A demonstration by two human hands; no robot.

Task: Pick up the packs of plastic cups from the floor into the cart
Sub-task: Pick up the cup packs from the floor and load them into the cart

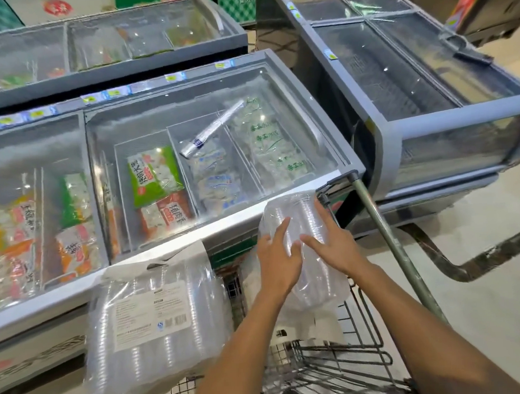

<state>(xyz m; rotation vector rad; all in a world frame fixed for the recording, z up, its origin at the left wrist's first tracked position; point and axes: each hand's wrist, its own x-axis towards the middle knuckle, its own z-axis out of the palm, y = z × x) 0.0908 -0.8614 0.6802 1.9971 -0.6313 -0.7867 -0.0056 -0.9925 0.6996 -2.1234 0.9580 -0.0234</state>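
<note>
Over the wire shopping cart (361, 334), both bare hands lie with straight fingers on a clear plastic-wrapped pack of transparent plastic cups (302, 248). The left hand (277, 255) rests flat on the pack's left side, fingers spread and pointing away from the person; the right hand (332, 238) lies on its right side, thumb stretched toward the left hand, fingers reaching up along the wrap. Neither hand curls round the pack. This pack stands nearly upright above the cart's far end, its top at the front rim of the grey glass-topped chest freezer (192, 158). A second, larger clear pack of stacked plastic cups with a white printed label (154, 318) leans at the cart's left side, against the freezer's front wall. Inside the freezer, under the sliding glass, lie green, red and clear bags of frozen food (155, 174) in divided bins. A long clear sleeve of cups (212, 129) lies slantwise on the glass lid. The cart's green metal side bar (393, 242) runs diagonally at right, beside another grey freezer (426, 102).
</note>
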